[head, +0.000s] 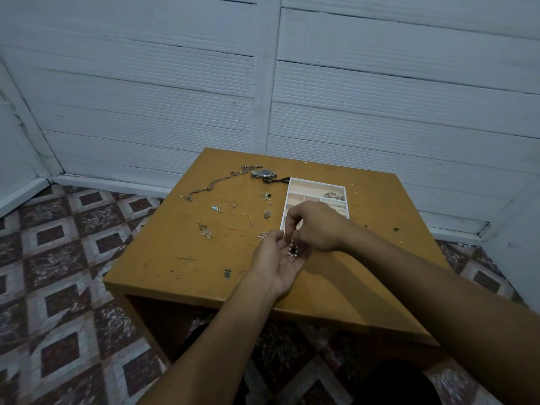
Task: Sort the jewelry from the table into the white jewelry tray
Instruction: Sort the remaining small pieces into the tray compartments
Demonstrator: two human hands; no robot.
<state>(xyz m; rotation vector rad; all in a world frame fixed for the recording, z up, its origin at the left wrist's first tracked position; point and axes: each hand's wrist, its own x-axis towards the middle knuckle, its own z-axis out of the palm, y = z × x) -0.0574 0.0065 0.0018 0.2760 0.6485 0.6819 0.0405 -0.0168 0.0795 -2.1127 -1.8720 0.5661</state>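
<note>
The left grip [277,258], a bare hand, lies released and palm up just above the front of the desk [175,252], its fingers loosely cupped under a small beaded piece [293,251] of pale, pearl-like beads with some dark ones. The right grip [318,226] hangs directly above it, knuckles up, its fingertips drawn together and pinching the upper end of the beads. Both hands meet at the near left corner of the white jewelry tray [317,181], which sits right of centre on the desk and is split into compartments; silver pieces [333,195] lie in its right-hand ones. More jewelry is spread on the desk left of the tray: a wristwatch [264,173] and a black cord [277,180] at the far edge, a long silver chain [216,184] running out diagonally to the left, a fine chain with a blue stone [230,210], and small earring-like bits [206,230] nearer the front. Beneath the desk is a patterned tile floor [58,258], and behind it a white panelled wall [146,97].
</note>
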